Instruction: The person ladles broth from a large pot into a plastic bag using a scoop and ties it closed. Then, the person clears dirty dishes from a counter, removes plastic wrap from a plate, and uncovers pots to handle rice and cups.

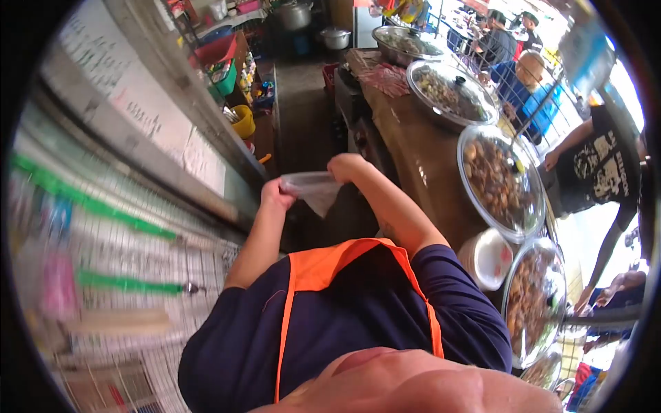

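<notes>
A clear, thin plastic bag (317,191) is stretched between my two hands in front of my orange apron. My left hand (277,195) pinches its left end. At its right end, my right hand (346,167) has its fingers closed on the edge. The bag hangs down in a point between them and looks flat, with nothing visible inside. To the right, large trays of food with clear domed lids line the counter (413,158); the nearest to my right arm are a tray of brown pieces (499,180) and a stack of white containers (487,258).
A wall panel with handwritten sheets (138,96) stands close on the left. Past it are a yellow container (243,122) and a green basket (226,79). Metal pots (336,38) sit at the far end. People stand beyond the counter, one in a black shirt (606,162).
</notes>
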